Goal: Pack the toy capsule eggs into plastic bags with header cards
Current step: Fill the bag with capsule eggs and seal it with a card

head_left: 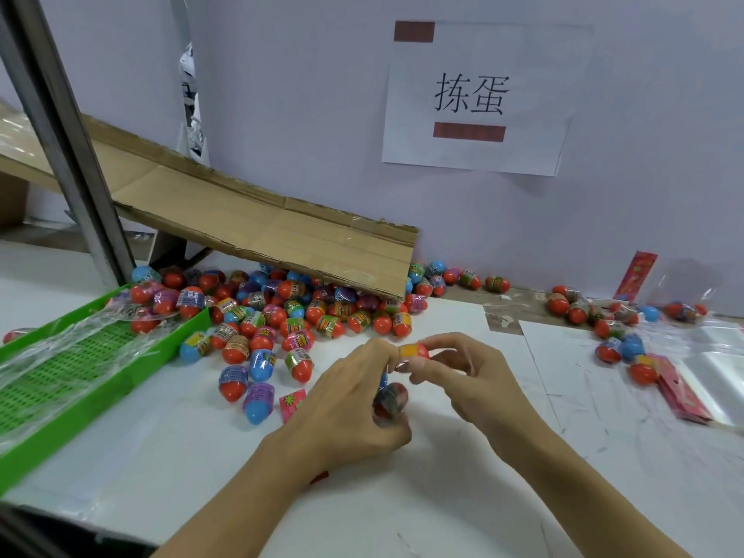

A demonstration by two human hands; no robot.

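A heap of red, blue and purple capsule eggs lies on the white table below a cardboard chute. My left hand grips a clear bag holding eggs, one of them red and dark. My right hand pinches an orange-and-red egg at the bag's mouth, right beside my left fingers. A pink header card lies on the table just left of my left hand. More header cards and clear bags lie at the right.
A green plastic tray with clear film over it stands at the left. The cardboard chute slopes down from the left to the wall. Loose eggs and packed bags lie at the right by the wall. A metal post rises at far left.
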